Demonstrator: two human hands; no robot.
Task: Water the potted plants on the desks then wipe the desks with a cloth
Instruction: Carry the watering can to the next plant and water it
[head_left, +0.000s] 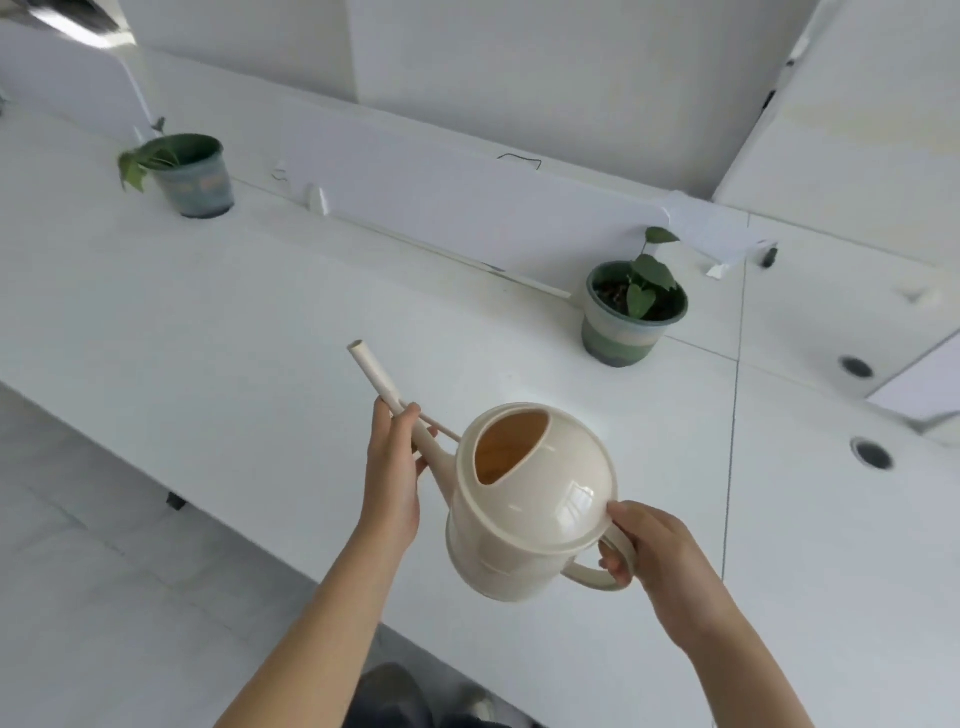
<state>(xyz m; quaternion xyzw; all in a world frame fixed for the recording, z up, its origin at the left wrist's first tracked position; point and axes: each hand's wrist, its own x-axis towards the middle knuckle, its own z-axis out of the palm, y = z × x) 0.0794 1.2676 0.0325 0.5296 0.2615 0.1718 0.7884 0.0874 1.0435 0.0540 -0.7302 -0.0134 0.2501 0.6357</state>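
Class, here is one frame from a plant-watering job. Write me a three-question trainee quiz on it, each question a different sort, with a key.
1. True or false: the watering can stands on the desk.
2. Which hand grips the spout? A left, B right.
3. How many potted plants stand on the desk?

Key:
1. False; both hands hold it up.
2. A; the left hand holds the spout, the right hand the handle.
3. Two: the near pot and the far pot.

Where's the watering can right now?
The cream watering can is low in the middle of the head view, held above the white desk's near edge: right hand on its handle, left hand on its spout.
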